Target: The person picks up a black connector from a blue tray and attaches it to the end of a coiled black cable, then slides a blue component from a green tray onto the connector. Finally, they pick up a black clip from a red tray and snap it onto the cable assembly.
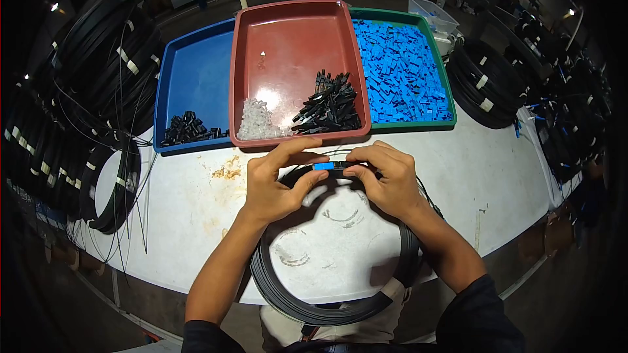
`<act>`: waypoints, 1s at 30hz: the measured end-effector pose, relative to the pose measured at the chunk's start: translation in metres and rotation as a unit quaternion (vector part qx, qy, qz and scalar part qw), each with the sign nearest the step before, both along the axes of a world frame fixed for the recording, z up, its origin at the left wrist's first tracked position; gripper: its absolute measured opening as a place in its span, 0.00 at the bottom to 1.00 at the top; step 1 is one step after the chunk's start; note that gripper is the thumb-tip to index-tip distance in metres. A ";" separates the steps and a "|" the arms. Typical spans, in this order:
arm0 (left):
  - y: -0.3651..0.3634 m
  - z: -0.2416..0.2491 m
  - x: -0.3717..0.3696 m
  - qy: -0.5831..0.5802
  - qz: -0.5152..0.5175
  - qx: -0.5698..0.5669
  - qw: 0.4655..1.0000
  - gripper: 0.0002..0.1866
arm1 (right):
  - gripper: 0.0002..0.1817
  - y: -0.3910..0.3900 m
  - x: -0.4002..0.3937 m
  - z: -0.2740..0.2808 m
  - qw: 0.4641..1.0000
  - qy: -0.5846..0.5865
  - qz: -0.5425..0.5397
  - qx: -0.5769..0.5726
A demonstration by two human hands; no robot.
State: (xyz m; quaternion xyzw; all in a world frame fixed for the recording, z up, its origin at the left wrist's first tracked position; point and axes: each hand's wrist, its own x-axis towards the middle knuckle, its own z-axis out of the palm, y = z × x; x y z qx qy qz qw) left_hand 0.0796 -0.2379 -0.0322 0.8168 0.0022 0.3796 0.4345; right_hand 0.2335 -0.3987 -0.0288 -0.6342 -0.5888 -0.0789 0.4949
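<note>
My left hand (278,180) and my right hand (386,176) meet over the white table (497,183), pinching between them a small connector (329,165) with a blue housing and a black end. It sits at the end of a black cable coil (327,310) that loops from my hands down to the table's near edge. The left thumb and forefinger grip the blue end; the right fingers hold the black end.
Three trays stand behind my hands: a blue tray (196,72) with black parts, a red tray (288,33) with clear and black pieces, a green tray (435,46) full of blue housings. Black cable coils (98,78) pile at left and at right (484,85).
</note>
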 end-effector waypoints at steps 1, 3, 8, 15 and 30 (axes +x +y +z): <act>-0.001 -0.001 0.000 0.006 0.009 -0.020 1.000 0.28 | 0.09 0.000 -0.001 0.002 1.000 0.005 0.007 0.001; 0.002 -0.003 0.000 -0.003 0.014 0.000 1.000 0.28 | 0.09 -0.001 -0.001 0.001 1.000 0.012 0.012 0.001; 0.003 -0.003 -0.001 0.003 -0.016 -0.029 0.999 0.28 | 0.09 0.000 0.004 -0.004 0.999 -0.005 0.029 0.041; 0.005 -0.006 0.001 0.018 -0.056 -0.056 0.997 0.21 | 0.12 0.001 0.002 -0.006 0.997 0.004 0.054 0.058; 0.000 0.008 0.001 0.061 -0.060 -0.001 0.996 0.15 | 0.10 0.001 0.001 -0.008 0.997 0.017 0.069 0.031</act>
